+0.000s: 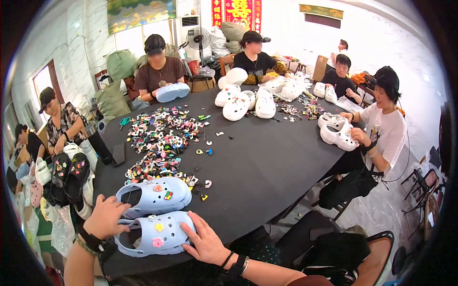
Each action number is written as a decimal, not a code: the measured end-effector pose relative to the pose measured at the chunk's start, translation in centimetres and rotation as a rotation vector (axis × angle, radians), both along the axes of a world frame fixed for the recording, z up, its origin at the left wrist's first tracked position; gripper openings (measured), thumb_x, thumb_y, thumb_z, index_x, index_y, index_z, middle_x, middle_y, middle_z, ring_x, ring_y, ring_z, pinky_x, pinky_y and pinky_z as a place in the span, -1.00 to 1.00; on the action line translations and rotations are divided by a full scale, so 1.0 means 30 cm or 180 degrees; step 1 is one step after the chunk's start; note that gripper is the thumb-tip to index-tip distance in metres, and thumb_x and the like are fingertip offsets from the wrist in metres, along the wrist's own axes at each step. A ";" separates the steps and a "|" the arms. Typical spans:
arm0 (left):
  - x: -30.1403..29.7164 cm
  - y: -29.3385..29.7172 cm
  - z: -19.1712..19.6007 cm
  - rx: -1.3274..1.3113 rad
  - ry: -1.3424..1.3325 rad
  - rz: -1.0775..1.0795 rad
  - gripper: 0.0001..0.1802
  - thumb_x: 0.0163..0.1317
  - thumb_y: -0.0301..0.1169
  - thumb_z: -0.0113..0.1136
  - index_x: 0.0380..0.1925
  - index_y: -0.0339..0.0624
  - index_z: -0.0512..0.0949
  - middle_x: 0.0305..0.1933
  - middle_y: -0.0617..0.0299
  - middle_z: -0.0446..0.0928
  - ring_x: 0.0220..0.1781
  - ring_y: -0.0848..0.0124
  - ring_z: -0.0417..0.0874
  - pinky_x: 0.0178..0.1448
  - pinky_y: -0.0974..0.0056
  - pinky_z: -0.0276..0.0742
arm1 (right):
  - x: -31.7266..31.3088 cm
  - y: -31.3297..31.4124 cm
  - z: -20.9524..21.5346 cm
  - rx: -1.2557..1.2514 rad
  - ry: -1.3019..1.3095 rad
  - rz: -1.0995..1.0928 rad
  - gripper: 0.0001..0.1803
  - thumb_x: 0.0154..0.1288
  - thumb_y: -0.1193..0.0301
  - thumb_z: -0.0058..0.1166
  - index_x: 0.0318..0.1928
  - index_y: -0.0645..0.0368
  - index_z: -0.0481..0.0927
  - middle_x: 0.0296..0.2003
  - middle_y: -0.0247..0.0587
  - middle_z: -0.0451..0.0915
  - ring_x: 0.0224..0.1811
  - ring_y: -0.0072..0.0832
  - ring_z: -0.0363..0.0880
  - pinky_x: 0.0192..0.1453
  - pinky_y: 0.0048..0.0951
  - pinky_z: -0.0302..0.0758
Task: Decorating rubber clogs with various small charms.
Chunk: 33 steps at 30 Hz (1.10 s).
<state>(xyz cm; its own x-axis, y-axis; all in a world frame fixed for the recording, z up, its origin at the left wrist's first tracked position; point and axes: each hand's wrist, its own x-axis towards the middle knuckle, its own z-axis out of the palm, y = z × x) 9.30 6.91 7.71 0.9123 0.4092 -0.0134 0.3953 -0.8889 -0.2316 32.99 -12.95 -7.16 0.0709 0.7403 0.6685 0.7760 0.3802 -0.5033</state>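
Head view: toward seven and eight o'clock from its centre, a nearer blue clog [167,232] and a farther blue clog [160,202] lie side by side on the black table [267,167]. The left hand [106,217], half curled, touches both heel ends, its grip impossible to tell; the right hand [206,240] rests loosely spread on the nearer toe. Loose charms [160,138] lie heaped at nine o'clock.

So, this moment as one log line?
nearer light-blue perforated clog; left hand at heel; right hand on toe; matching clog behind
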 end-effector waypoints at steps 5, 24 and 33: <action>-0.024 0.060 -0.043 -0.0366 -0.0394 -0.0049 -0.15 -0.32 0.14 0.54 0.04 -0.01 0.60 -0.05 0.19 0.58 0.16 0.18 0.48 0.26 0.04 0.16 | 0.003 0.005 0.002 -0.0021 -0.0012 0.0004 -0.27 0.29 0.20 0.20 0.40 0.16 0.28 0.41 0.34 0.10 0.40 0.21 0.21 0.43 0.01 0.29; -0.063 -0.022 -0.195 -0.0283 -0.1307 0.0121 -0.71 -0.07 -0.28 0.42 -0.35 -0.11 0.58 -0.30 0.22 0.57 -0.13 0.19 0.53 0.07 0.04 0.16 | -0.003 -0.003 0.005 -0.0018 -0.0035 -0.0002 -0.25 0.28 0.19 0.20 0.42 0.11 0.25 0.42 0.31 0.09 0.41 0.19 0.20 0.45 -0.02 0.28; -0.045 -0.035 -0.180 -0.0372 -0.1381 0.0227 -0.69 -0.07 -0.27 0.42 -0.35 -0.13 0.57 -0.30 0.19 0.56 -0.10 0.16 0.52 0.07 0.02 0.15 | -0.001 -0.001 -0.003 -0.0003 -0.0036 -0.0028 -0.23 0.21 0.25 0.28 0.39 0.14 0.28 0.41 0.28 0.10 0.42 0.17 0.19 0.45 0.00 0.26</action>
